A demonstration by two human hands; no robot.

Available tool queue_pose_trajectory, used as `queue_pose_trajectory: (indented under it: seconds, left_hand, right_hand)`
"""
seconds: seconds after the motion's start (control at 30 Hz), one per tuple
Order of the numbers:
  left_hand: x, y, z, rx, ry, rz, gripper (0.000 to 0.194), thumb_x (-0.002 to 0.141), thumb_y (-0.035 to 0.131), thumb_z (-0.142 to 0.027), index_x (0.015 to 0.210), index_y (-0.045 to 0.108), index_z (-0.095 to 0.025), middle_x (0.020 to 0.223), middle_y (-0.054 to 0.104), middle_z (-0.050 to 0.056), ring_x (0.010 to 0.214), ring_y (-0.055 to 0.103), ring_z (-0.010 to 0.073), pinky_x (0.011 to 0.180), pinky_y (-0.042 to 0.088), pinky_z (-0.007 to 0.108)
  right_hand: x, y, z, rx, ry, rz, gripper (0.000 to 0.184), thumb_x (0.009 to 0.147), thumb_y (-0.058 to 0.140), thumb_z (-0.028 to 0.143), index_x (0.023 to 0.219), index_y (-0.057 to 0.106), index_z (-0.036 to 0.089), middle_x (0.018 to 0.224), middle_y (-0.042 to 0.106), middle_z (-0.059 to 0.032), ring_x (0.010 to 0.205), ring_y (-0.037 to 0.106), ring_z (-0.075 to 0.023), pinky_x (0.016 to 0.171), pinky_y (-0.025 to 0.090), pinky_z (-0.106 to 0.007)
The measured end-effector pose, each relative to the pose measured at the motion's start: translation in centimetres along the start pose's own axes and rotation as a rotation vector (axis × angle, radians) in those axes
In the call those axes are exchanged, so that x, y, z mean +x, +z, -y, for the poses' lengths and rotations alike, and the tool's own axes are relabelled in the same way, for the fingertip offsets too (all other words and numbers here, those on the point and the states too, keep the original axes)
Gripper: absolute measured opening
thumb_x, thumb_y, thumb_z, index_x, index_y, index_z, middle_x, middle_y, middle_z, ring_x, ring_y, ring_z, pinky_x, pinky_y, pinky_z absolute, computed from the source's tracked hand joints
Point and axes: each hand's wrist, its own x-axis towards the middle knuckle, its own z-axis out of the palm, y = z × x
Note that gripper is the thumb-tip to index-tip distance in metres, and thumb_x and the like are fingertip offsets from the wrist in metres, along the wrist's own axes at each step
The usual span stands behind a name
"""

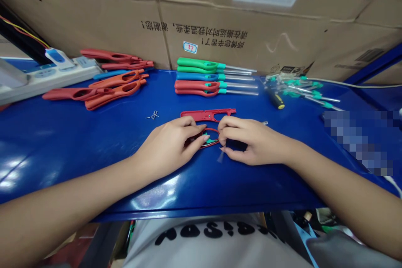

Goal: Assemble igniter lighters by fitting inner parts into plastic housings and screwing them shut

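Between my two hands lies an open red lighter casing (214, 130) with a green trigger (211, 137) inside its loop. My left hand (171, 144) is closed on the casing's left part, thumb and fingers pressing near the trigger. With bent fingers, my right hand (256, 140) grips the same casing's right end; a thin metal tube end (265, 123) shows beyond it. A small clear blurred piece (221, 157) is by the right fingertips. Just behind lies the matching red casing half (201, 115). My fingers hide much of the inside.
Several loose screws (153, 115) lie to the left. Behind are assembled lighters (201, 76), empty casings (117, 88) and a power strip (47, 77). Metal tubes with green parts (298, 88) and a screwdriver (276, 98) are back right, before a cardboard box (201, 8).
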Motion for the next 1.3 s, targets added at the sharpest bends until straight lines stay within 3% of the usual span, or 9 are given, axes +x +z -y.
queue_pose_trajectory:
  seconds: [0.13, 0.33, 0.63, 0.93, 1.3]
  left_hand:
    - [-0.1, -0.2, 0.2, -0.016, 0.021, -0.039, 0.033, 0.099, 0.054, -0.038, 0.122, 0.071, -0.022, 0.102, 0.066, 0.005, 0.091, 0.066, 0.0214, 0.078, 0.054, 0.034]
    - [-0.3, -1.0, 0.5, -0.127, 0.035, 0.011, 0.032, 0.093, 0.061, -0.035, 0.121, 0.071, -0.022, 0.105, 0.067, 0.004, 0.073, 0.064, 0.014, 0.066, 0.051, 0.028]
    - [0.4, -1.0, 1.2, -0.229, 0.075, 0.031, 0.03, 0.09, 0.07, -0.033, 0.117, 0.074, -0.024, 0.097, 0.07, 0.002, 0.077, 0.065, 0.0141, 0.068, 0.049, 0.026]
    - [0.3, -1.0, 1.4, -0.198, 0.105, 0.053, 0.028, 0.092, 0.068, -0.032, 0.118, 0.074, -0.025, 0.098, 0.068, 0.003, 0.088, 0.066, 0.0173, 0.075, 0.049, 0.028]
    - [0.2, -1.0, 1.5, -0.217, 0.089, 0.056, 0.029, 0.093, 0.066, -0.034, 0.12, 0.073, -0.026, 0.096, 0.066, 0.003, 0.085, 0.065, 0.0167, 0.073, 0.048, 0.027]
  right_hand:
    - [0.0, 0.0, 0.0, -0.007, 0.014, 0.006, 0.006, 0.09, 0.059, 0.015, 0.094, 0.058, 0.019, 0.101, 0.059, -0.005, 0.086, 0.058, -0.0155, 0.075, 0.045, -0.028]
    - [0.0, 0.0, -0.2, -0.013, 0.005, 0.014, 0.003, 0.093, 0.056, 0.017, 0.095, 0.058, 0.019, 0.101, 0.061, -0.0052, 0.086, 0.059, -0.0156, 0.076, 0.045, -0.028]
    - [-0.2, 0.0, -0.2, -0.041, -0.034, -0.006, 0.005, 0.095, 0.057, 0.022, 0.096, 0.061, 0.019, 0.101, 0.062, -0.0057, 0.086, 0.06, -0.0159, 0.075, 0.047, -0.028]
    - [-0.3, -0.3, -0.3, -0.057, -0.017, -0.05, 0.012, 0.093, 0.061, 0.024, 0.101, 0.067, 0.017, 0.105, 0.063, -0.0093, 0.089, 0.062, -0.0175, 0.075, 0.05, -0.029]
    - [-0.3, -0.5, -0.1, -0.07, -0.042, -0.092, 0.01, 0.093, 0.061, 0.021, 0.097, 0.069, 0.018, 0.103, 0.064, -0.0094, 0.089, 0.063, -0.0175, 0.075, 0.052, -0.03]
